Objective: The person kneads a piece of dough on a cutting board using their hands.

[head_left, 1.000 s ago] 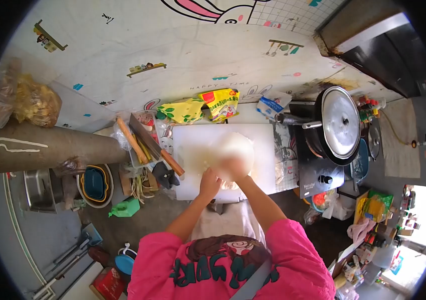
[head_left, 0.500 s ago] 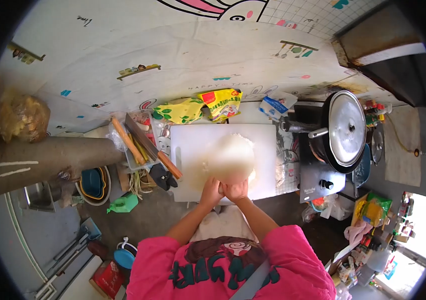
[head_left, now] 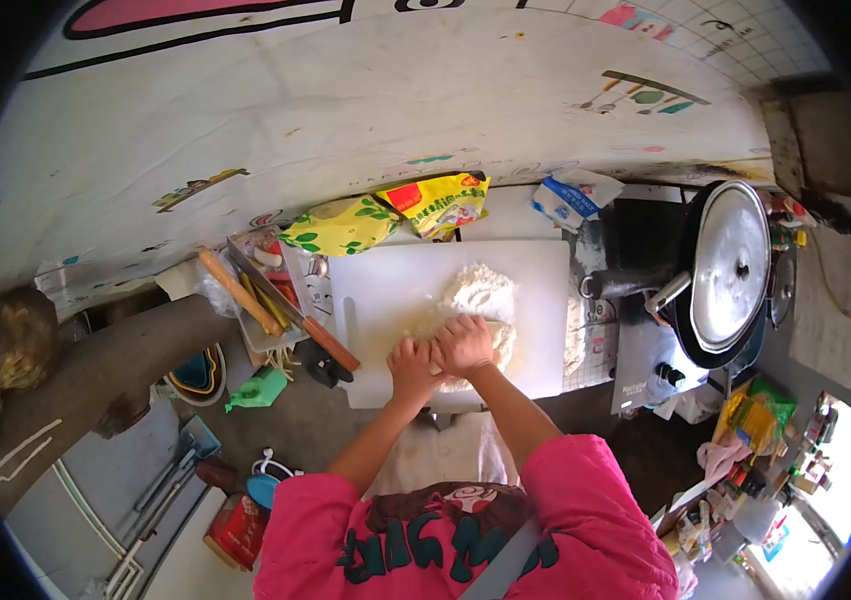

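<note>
A white cutting board (head_left: 376, 275) lies in front of me with a heap of flour (head_left: 484, 288) on its middle. Under my palms is pale dough (head_left: 502, 345), partly covered by my fingers. My right hand (head_left: 464, 346) is curled over the dough and presses on it. Close beside it, my left hand (head_left: 414, 368) grips the dough's left side, fingers bent. The two hands touch or nearly touch.
At the left, a plastic box (head_left: 291, 325) holds a rolling pin (head_left: 239, 290) and a knife (head_left: 331, 345) whose handle juts toward the board. Yellow bags (head_left: 436, 205) stand behind. Right of the board, a lidded pan (head_left: 731, 265) sits on the stove (head_left: 643, 375).
Both hands have moved forward, away from my body, onto the dough. The right hand now sits higher than the left. The camera view has shifted slightly.
</note>
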Demonstrator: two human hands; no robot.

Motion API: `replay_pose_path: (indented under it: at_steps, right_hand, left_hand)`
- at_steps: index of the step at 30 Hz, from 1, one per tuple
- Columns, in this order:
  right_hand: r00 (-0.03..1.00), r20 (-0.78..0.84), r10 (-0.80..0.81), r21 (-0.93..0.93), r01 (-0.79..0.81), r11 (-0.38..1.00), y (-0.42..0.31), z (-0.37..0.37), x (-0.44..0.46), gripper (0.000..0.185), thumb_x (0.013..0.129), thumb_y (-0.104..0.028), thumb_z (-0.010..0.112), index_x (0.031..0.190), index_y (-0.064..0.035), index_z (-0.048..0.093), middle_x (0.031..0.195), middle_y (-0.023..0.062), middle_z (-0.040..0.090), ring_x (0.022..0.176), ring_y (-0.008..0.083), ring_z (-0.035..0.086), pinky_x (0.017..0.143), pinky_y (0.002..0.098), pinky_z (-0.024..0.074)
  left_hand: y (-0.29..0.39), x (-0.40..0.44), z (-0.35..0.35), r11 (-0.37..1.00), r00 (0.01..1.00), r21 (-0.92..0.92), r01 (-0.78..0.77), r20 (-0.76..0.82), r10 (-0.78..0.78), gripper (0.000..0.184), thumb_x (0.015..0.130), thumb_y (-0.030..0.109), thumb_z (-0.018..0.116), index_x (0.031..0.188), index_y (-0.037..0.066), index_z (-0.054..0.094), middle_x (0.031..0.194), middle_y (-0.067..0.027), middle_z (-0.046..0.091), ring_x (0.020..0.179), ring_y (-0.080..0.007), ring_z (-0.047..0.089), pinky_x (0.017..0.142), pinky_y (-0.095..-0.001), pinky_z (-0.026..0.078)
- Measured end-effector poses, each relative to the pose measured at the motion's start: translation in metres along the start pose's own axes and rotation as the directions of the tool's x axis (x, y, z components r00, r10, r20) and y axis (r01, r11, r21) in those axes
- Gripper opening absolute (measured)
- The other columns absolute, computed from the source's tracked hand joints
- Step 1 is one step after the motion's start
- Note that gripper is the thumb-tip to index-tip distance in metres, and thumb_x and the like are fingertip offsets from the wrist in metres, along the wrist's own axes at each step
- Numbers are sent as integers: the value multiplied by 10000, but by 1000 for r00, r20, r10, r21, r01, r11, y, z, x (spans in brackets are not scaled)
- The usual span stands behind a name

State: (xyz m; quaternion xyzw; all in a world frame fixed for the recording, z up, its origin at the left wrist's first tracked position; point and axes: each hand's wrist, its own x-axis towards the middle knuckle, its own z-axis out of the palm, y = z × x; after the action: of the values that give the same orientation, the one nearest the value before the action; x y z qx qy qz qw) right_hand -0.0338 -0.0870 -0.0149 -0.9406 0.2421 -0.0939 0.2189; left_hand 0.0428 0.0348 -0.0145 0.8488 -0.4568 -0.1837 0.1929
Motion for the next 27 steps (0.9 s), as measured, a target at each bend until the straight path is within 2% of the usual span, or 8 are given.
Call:
replay_pose_path:
  at_steps: [6, 12, 15, 17, 18, 22, 25, 27]
  right_hand:
    - [999, -30, 36, 6, -36, 999, 2, -1, 8, 191, 718, -306, 602, 702, -116, 595, 778, 36, 564, 838, 226, 540, 755, 387, 412]
    - [990, -63, 124, 66, -120, 991, -4, 2, 10, 138, 716, -238, 645, 689, -108, 610, 790, 72, 600, 849, 255, 571, 747, 395, 432]
    - [966, 59, 250, 426, -251, 869, 3, -14, 5, 118, 731, -180, 682, 749, -70, 646, 836, 98, 637, 885, 284, 583, 791, 403, 452]
    - [919, -200, 339, 468, -214, 857, 6, -46, -1, 101, 743, -128, 692, 746, -31, 665, 796, 106, 647, 834, 311, 607, 810, 411, 472]
    - [889, -156, 431, 459, -322, 828, 18, -49, -10, 147, 752, -161, 693, 811, -30, 665, 855, 121, 643, 876, 323, 596, 830, 415, 466]
    - [752, -52, 657, 271, -623, 734, 45, -44, -47, 424, 757, -287, 703, 1062, -8, 607, 1054, 181, 598, 1040, 362, 526, 917, 438, 427]
    - [801, -49, 597, 136, -586, 799, 36, -20, -63, 601, 733, -356, 714, 1169, 14, 530, 1175, 217, 524, 1115, 388, 466, 960, 453, 396]
    - [758, -49, 650, 114, -642, 758, 33, -13, -68, 611, 693, -291, 753, 1154, 45, 532, 1195, 233, 510, 1053, 371, 514, 872, 411, 457]
  left_hand:
    - [2, 0, -5, 1000, 999, 14, -5, 33, 5, 558, 601, 491, 768, 963, 109, 582, 984, -89, 484, 945, -288, 467, 784, -442, 360]
    - [-4, -9, 8, 984, 999, -179, 25, 34, -19, 505, 676, 352, 782, 1005, 52, 545, 1007, -127, 508, 944, -332, 493, 772, -459, 393]
    - [-30, 2, 12, 896, 864, -345, 278, 497, -77, 511, 720, 300, 764, 1057, 14, 509, 1026, -168, 512, 969, -369, 493, 814, -458, 412]
    - [-32, -6, 8, 935, 956, -338, 103, 293, 1, 531, 729, 292, 758, 1082, 3, 487, 1044, -195, 509, 978, -373, 495, 828, -449, 419]
    - [-32, -9, 6, 947, 982, -320, 19, 186, 43, 541, 733, 287, 755, 1094, -3, 475, 1053, -208, 507, 982, -375, 496, 835, -444, 422]
    - [-11, -3, -2, 957, 977, -279, 85, 212, -25, 596, 721, 271, 759, 1141, -24, 455, 1078, -235, 504, 1003, -400, 495, 868, -467, 415]
    - [0, -7, 5, 975, 981, -208, 81, 192, -41, 632, 713, 261, 758, 1170, -41, 444, 1098, -253, 502, 1022, -423, 490, 886, -483, 410]
    - [2, -10, 9, 970, 982, -219, 109, 176, -71, 657, 706, 261, 759, 1186, -51, 437, 1112, -267, 498, 1036, -437, 486, 893, -496, 407]
